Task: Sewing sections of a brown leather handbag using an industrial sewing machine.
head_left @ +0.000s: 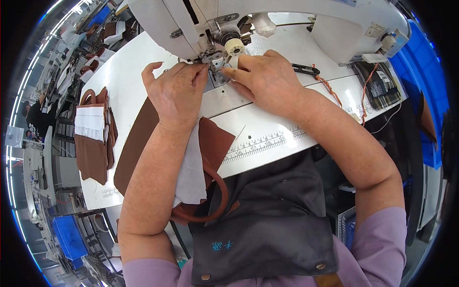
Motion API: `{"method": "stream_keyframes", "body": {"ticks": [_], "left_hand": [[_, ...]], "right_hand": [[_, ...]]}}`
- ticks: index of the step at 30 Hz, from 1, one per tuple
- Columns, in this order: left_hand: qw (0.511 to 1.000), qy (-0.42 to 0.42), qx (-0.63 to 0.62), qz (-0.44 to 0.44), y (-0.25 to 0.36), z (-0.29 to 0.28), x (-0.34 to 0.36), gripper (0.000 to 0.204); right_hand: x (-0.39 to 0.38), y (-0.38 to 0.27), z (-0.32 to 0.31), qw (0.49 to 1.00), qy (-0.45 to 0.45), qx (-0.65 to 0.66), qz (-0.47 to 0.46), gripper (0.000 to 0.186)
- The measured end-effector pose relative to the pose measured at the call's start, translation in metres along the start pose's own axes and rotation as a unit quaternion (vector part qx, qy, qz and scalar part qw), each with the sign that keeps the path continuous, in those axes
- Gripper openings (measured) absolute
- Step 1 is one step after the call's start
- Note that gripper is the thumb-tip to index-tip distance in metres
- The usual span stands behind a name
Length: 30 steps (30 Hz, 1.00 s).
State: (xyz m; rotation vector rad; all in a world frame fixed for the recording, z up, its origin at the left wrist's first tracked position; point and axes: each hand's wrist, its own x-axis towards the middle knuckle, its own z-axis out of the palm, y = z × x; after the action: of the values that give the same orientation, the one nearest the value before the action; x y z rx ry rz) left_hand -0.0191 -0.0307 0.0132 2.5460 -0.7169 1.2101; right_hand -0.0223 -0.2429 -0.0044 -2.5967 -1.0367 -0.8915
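A white sewing machine (172, 28) stands before me, its needle and presser foot area (214, 67) between my hands. My left hand (177, 91) is at the left of the needle, thumb and forefinger pinched together, one finger raised aside. From the right, my right hand (270, 83) reaches to the same spot with bent fingers drawn together. Whatever is between the fingertips is too small to make out. Beneath my left forearm lies a brown bag panel (138, 143) with white backing (191, 172) and a looped brown handle (224, 196) hanging over the table's front edge.
A stack of brown pieces with white patches (91, 143) lies at the left of the white table (267, 153). Black thread snips (306, 70) with orange cord lie right of my right hand. A dark pouch (380, 86) sits farther right, beside a blue bin (416, 71).
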Motion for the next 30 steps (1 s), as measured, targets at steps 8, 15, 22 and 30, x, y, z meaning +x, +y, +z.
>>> {"method": "stream_keyframes", "body": {"ticks": [8, 15, 22, 30], "left_hand": [[1.0, -0.003, -0.001, -0.002, -0.001, 0.001, -0.001, 0.007], [1.0, -0.008, 0.014, 0.0, -0.002, 0.0, 0.0, 0.007], [0.997, 0.029, 0.034, 0.061, 0.009, -0.015, 0.001, 0.015], [0.952, -0.122, -0.271, 0.066, 0.016, -0.006, -0.003, 0.012]], "right_hand": [[0.035, -0.01, -0.002, 0.925, -0.076, 0.237, 0.287, 0.025], [0.038, -0.01, 0.011, 0.909, -0.014, 0.265, 0.322, 0.021], [0.017, -0.008, -0.005, 0.939, -0.062, 0.251, 0.225, 0.019], [0.004, 0.01, -0.038, 0.866, -0.182, 0.403, 0.234, 0.014]]}}
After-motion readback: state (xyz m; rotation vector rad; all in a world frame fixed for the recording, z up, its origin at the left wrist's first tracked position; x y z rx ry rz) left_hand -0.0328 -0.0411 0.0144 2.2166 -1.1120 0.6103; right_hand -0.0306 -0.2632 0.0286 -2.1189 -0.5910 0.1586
